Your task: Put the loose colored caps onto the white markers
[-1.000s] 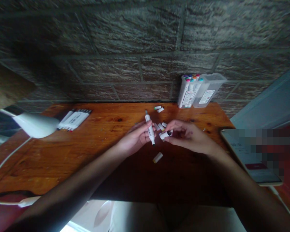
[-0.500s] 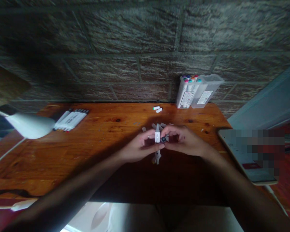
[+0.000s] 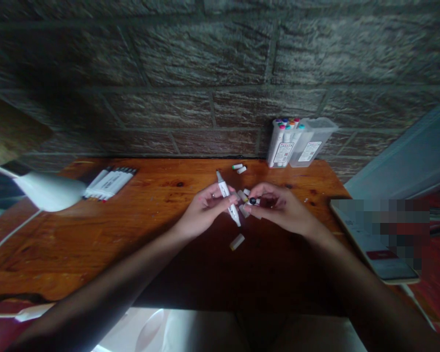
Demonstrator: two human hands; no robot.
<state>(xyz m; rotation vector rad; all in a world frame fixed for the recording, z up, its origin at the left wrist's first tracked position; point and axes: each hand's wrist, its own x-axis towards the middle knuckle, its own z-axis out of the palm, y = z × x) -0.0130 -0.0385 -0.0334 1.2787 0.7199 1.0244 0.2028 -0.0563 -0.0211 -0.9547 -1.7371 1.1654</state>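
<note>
My left hand (image 3: 205, 208) is closed around a white double-ended marker (image 3: 229, 197). Its grey tapered end with a dark tip points up and away, its other end down toward me, and both ends look uncapped. Between the fingertips of my right hand (image 3: 278, 208) is a marker cap (image 3: 253, 201) with a dark round end facing me. Several loose caps (image 3: 242, 196) lie on the wood behind and between my hands, partly hidden by the fingers. Nearer to me, a pale cap (image 3: 237, 242) with a yellowish end lies alone on the table.
Two small caps (image 3: 241, 169) lie near the wall. Clear plastic cases (image 3: 281, 146) stand at the back right, one filled with coloured markers. A row of white markers (image 3: 110, 183) lies at left beside a white lamp (image 3: 51, 190). At right is a partly blurred flat device (image 3: 374, 244).
My left hand has tilted the marker from pointing at me to slanting away up-left. My right hand, still pinching the dark-ended cap, has moved slightly apart from it.
</note>
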